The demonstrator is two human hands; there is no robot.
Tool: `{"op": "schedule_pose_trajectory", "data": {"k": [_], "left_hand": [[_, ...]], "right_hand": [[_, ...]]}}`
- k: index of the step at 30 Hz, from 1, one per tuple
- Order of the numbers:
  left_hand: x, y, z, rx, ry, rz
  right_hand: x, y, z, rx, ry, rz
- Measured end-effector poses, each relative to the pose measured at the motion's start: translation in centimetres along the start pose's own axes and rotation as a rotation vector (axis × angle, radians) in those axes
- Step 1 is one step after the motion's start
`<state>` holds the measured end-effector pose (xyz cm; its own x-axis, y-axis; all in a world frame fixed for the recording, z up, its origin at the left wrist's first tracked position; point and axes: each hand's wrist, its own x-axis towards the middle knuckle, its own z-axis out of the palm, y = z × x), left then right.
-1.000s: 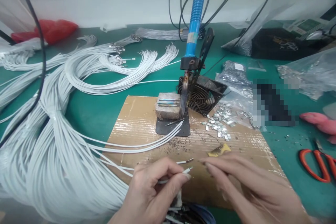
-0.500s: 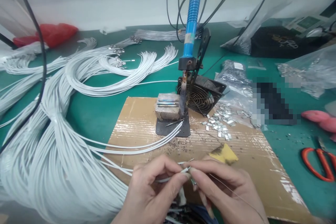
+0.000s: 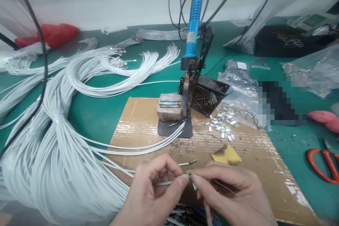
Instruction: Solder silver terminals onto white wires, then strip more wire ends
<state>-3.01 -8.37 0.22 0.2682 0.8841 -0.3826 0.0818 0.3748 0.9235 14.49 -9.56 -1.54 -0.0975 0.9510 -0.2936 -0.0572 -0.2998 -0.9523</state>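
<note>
My left hand [image 3: 160,187] pinches a white cable [image 3: 163,183] near its end, low in the middle of the view. My right hand [image 3: 227,187] is closed at that same end, its fingertips almost touching the left ones. A small metal piece [image 3: 194,186] shows under the right fingertips, and a thin wire [image 3: 233,195] runs from this hand to the lower right. The tiny part between the fingertips is mostly hidden. Just above the hands, another cable's bare tip [image 3: 192,162] sticks out. A large bundle of white cables [image 3: 60,141] spreads on the left.
A blue-handled soldering iron [image 3: 194,24] stands upright beside a metal block [image 3: 169,113] on cardboard [image 3: 137,113]. Behind it is a black fan [image 3: 203,99]. Metal pieces [image 3: 222,123], a yellow sponge [image 3: 229,154], red-handled scissors [image 3: 325,164] and plastic bags [image 3: 235,74] lie to the right.
The fingertips have moved down slightly, and the cable end between them is now more covered. The other cable's tip above them shows more. My right hand has shifted slightly right.
</note>
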Motion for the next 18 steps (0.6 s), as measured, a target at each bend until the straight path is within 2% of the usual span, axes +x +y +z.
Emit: {"op": "schedule_pose_trajectory", "data": {"k": [3,5,9,12,14,16,18], "left_hand": [[0.3,0.1,-0.1,0.027,-0.012,0.016],[0.5,0.4,0.0,0.037,0.036,0.004],[0.7,0.6,0.6,0.101,0.085,-0.002],[0.7,0.2,1.2,0.257,0.178,0.121],[0.6,-0.3,1.7,0.344,0.281,0.232],[0.6,-0.6,2.1,0.34,0.334,0.273],[0.7,-0.7,2.3,0.269,0.319,0.232]], "right_hand": [[0.4,0.1,-0.6,-0.163,-0.02,-0.159],[0.4,0.1,-0.9,-0.196,-0.031,-0.189],[0.5,0.1,-1.4,-0.162,-0.037,-0.129],[0.5,0.3,-0.9,-0.063,-0.003,-0.066],[0.5,0.5,0.3,0.074,0.066,0.003],[0.4,0.8,1.8,0.222,0.222,0.048],[0.2,1.0,3.3,0.247,0.416,-0.047]]}}
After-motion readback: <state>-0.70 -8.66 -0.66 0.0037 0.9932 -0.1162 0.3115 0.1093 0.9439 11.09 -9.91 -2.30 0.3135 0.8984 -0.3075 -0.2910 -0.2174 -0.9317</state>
